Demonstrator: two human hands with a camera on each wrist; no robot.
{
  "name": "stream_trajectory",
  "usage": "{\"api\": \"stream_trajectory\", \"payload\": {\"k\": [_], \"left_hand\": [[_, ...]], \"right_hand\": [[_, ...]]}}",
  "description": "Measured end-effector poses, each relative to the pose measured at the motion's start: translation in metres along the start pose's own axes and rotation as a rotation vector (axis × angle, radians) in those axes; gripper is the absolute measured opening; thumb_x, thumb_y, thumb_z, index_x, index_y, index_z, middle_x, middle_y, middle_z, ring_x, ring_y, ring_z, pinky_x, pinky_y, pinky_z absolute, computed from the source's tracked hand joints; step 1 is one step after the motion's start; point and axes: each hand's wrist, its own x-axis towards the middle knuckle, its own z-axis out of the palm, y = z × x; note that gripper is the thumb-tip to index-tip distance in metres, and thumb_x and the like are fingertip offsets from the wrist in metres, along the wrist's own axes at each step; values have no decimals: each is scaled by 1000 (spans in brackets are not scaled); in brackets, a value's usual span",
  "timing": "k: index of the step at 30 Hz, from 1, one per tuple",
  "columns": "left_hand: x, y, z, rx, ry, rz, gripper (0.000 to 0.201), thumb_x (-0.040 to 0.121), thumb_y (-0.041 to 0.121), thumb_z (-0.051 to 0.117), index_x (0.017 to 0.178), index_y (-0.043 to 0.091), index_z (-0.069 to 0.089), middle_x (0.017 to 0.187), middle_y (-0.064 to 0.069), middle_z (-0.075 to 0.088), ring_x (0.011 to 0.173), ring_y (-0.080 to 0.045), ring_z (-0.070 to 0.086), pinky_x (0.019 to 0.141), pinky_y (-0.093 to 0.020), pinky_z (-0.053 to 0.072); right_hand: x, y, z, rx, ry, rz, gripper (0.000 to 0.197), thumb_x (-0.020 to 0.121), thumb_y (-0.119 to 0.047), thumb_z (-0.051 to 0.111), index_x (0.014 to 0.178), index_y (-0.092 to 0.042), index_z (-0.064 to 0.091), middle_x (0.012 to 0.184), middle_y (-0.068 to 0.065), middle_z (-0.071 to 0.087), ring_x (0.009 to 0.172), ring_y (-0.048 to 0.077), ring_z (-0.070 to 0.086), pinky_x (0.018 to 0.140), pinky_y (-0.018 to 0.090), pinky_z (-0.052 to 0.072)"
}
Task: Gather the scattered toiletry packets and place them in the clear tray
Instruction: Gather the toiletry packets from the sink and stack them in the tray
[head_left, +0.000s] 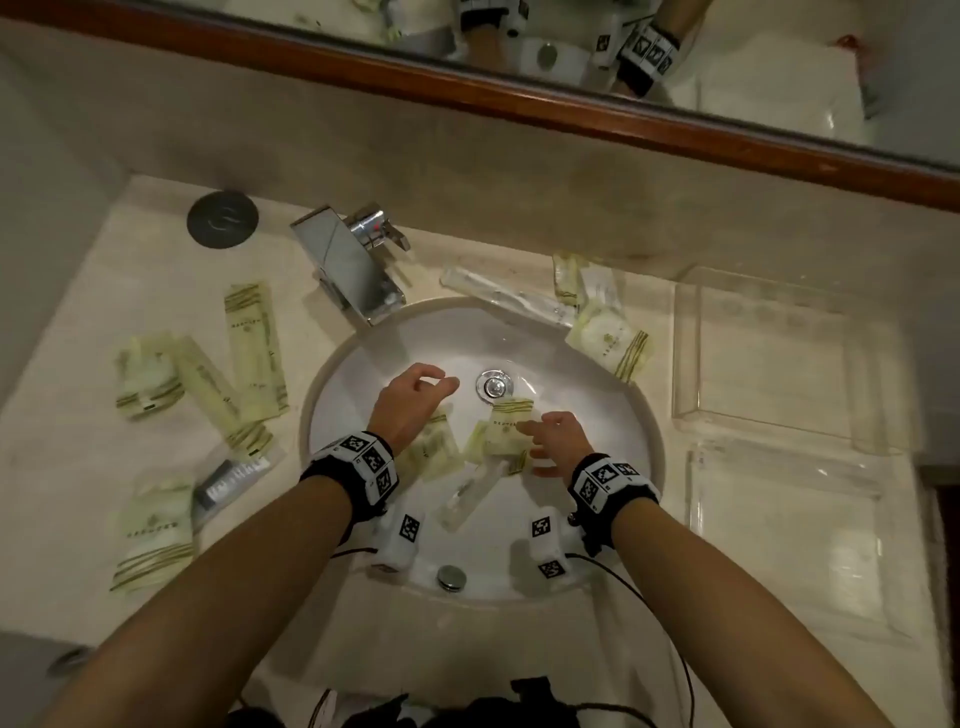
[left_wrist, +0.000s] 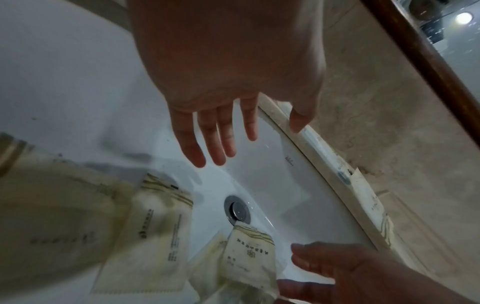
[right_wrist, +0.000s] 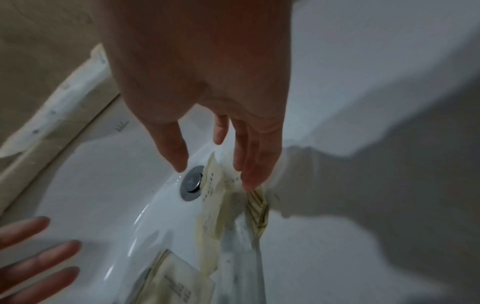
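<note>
Several pale green toiletry packets lie in the white sink basin (head_left: 363, 364). One packet (head_left: 506, 434) (left_wrist: 249, 253) (right_wrist: 215, 201) lies just below the drain (head_left: 493, 384). Another packet (head_left: 436, 452) (left_wrist: 155, 226) lies under my left wrist, with a long clear packet (head_left: 472, 488) beside it. My left hand (head_left: 426, 384) (left_wrist: 215, 139) hovers open above the basin, left of the drain, holding nothing. My right hand (head_left: 545, 441) (right_wrist: 207, 154) is open, its straight fingers reaching onto the packet by the drain. The clear tray (head_left: 769, 364) stands empty on the counter at the right.
More packets lie on the left counter (head_left: 254, 343) (head_left: 150, 384) (head_left: 156, 530) and behind the basin at the right (head_left: 608, 332). A chrome faucet (head_left: 353, 260) stands at the back. A second clear tray (head_left: 779, 535) sits nearer me on the right. A mirror hangs above.
</note>
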Motion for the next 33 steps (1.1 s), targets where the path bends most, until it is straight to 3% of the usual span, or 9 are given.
{"api": "stream_trajectory", "payload": {"k": [5, 7, 11, 14, 17, 20, 23, 28, 33], "left_hand": [[8, -1, -1, -25, -33, -7, 20, 78, 47, 68, 93, 34, 67, 96, 0, 69, 91, -23, 67, 81, -39, 55], [10, -1, -1, -29, -42, -8, 19, 78, 46, 69, 93, 35, 67, 98, 0, 68, 92, -22, 67, 83, -40, 55], [14, -3, -1, -49, -48, -13, 19, 78, 45, 69, 94, 35, 67, 100, -2, 68, 94, -22, 67, 81, -39, 55], [14, -5, 2, -66, -75, -26, 20, 80, 42, 70, 98, 34, 67, 102, -3, 68, 95, -22, 68, 74, -33, 54], [13, -7, 6, -109, -98, -41, 24, 82, 35, 70, 106, 32, 65, 103, -4, 67, 98, -24, 67, 71, -28, 53], [10, -3, 11, -127, -112, -51, 42, 84, 33, 70, 123, 29, 56, 106, -4, 64, 99, -22, 65, 80, -33, 55], [10, 5, 16, -107, -133, -80, 58, 85, 36, 69, 135, 24, 44, 110, -1, 63, 99, -19, 64, 87, -37, 54], [3, 17, 23, -190, -126, -100, 29, 90, 25, 64, 113, 7, 63, 90, -5, 69, 65, -15, 64, 62, -31, 53], [-11, 23, 24, -235, -81, -33, 11, 92, 17, 60, 93, 7, 65, 75, -3, 67, 50, -9, 63, 50, -24, 51]], "right_hand": [[17, -2, 6, -124, 26, 1, 10, 82, -5, 68, 85, -4, 58, 93, 20, 64, 74, 30, 62, 55, 32, 51], [19, -3, 7, -158, 37, -10, 8, 82, -2, 68, 81, -2, 59, 91, 21, 66, 76, 31, 64, 55, 34, 53], [27, 1, 12, -239, 38, -45, 25, 74, 6, 68, 64, -8, 50, 83, 24, 62, 72, 32, 61, 68, 45, 53], [24, -2, 13, -268, 17, -63, 13, 73, 13, 63, 78, 2, 57, 84, 23, 56, 77, 33, 58, 74, 48, 51], [15, -5, 12, -155, -7, -61, 23, 77, 16, 58, 77, -6, 53, 92, 23, 58, 80, 33, 58, 72, 41, 48], [3, -12, 11, -44, -37, -94, 35, 79, 12, 56, 105, -11, 57, 96, 15, 65, 76, 25, 63, 60, 28, 50], [-11, -22, 11, -41, -98, -184, 39, 79, 9, 56, 111, -12, 61, 88, 9, 68, 72, 21, 63, 57, 25, 49], [-28, -31, 12, -65, -148, -298, 33, 78, 6, 57, 101, -16, 66, 82, 8, 64, 76, 22, 58, 66, 30, 46], [-38, -30, 9, -64, -216, -313, 28, 82, -2, 63, 109, -8, 66, 90, 7, 67, 77, 20, 61, 69, 29, 47]]}}
